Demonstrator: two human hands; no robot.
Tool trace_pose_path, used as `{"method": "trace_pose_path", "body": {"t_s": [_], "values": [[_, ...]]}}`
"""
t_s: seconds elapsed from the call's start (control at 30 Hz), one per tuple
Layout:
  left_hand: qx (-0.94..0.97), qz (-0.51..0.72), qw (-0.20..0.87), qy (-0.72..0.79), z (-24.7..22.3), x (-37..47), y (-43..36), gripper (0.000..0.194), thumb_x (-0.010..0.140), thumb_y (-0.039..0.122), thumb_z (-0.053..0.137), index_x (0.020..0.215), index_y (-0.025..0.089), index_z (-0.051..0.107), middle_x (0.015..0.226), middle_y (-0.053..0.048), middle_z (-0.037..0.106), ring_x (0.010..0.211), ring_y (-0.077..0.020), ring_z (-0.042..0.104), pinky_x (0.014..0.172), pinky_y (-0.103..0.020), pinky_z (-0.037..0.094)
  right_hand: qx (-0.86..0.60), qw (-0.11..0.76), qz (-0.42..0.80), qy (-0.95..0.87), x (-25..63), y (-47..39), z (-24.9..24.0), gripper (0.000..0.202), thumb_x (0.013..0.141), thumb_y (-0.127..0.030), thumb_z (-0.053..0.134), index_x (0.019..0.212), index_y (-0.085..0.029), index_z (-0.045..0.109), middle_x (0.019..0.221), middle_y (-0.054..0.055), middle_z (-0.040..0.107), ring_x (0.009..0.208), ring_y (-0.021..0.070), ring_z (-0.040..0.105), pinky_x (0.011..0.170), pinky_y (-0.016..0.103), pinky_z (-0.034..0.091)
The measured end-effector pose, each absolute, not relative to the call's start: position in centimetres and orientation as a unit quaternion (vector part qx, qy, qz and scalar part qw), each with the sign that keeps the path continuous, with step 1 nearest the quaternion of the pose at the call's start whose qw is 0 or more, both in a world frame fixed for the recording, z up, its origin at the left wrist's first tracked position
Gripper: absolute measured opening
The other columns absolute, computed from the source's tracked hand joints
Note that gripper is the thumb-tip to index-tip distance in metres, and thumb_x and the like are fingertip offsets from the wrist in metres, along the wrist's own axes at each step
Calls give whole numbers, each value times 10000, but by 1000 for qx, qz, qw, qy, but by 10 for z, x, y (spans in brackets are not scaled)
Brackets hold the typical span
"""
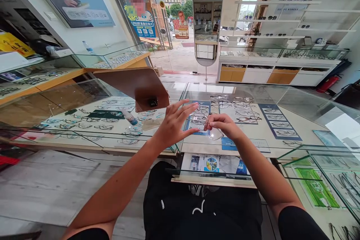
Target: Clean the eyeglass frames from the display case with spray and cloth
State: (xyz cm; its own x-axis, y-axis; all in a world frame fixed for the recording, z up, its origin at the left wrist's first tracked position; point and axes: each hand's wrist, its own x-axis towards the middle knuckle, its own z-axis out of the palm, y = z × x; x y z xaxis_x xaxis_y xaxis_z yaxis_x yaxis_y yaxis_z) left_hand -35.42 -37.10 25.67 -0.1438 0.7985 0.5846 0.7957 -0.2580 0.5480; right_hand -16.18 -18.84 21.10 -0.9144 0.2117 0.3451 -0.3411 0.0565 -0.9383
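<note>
Over the glass display counter, my right hand (pixel 222 124) pinches a thin-framed pair of eyeglasses (pixel 215 134), whose round lens hangs just below the fingers. To its left, my left hand (pixel 178 122) is raised with the fingers spread and the thumb pointing toward the glasses; nothing is in it. A small white bottle (pixel 129 117) with a blue end lies on the counter left of my left hand, beside a beige cloth (pixel 152 124). Beneath both hands, more frames show through the glass on a blue card (pixel 208 105).
A brown panel-like object (pixel 135 84) stands on the counter at the left. An oval mirror (pixel 207 18) rises beyond the counter. Glass edges (pixel 317 150) border the right side. An open drawer (pixel 213 183) with papers sits above my lap.
</note>
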Motion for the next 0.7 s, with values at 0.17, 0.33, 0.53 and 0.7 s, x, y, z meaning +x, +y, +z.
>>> {"method": "trace_pose_path", "body": {"t_s": [0.17, 0.33, 0.53, 0.7], "values": [[691, 397, -91, 597, 249, -355, -373, 599, 870, 527, 891, 1398, 290, 735, 1446, -115, 747, 1475, -417, 577, 1292, -560, 347, 47, 164, 721, -672, -163, -187, 208, 286, 935, -474, 806, 820, -212, 815, 861, 57, 787, 833, 222, 696, 819, 373, 514], [723, 344, -157, 578, 249, -356, -375, 611, 932, 579, 823, 1423, 248, 678, 1380, -122, 771, 1405, -360, 644, 1207, -526, 460, 47, 134, 742, -655, -163, -187, 209, 269, 898, -438, 825, 798, -189, 796, 838, 56, 786, 827, 204, 715, 786, 336, 516], [717, 357, -166, 575, 250, -351, -377, 596, 921, 577, 838, 1376, 234, 663, 1308, -125, 774, 1311, -341, 690, 1137, -506, 512, 38, 126, 746, -652, -163, -188, 209, 261, 906, -427, 800, 788, -195, 790, 830, 57, 788, 813, 197, 698, 779, 330, 516], [711, 375, -137, 579, 248, -348, -378, 527, 954, 500, 825, 1379, 243, 649, 1329, -117, 760, 1280, -320, 703, 1108, -492, 542, 36, 141, 736, -661, -163, -186, 207, 284, 919, -474, 800, 830, -204, 792, 865, 57, 786, 813, 198, 676, 789, 338, 516]]}}
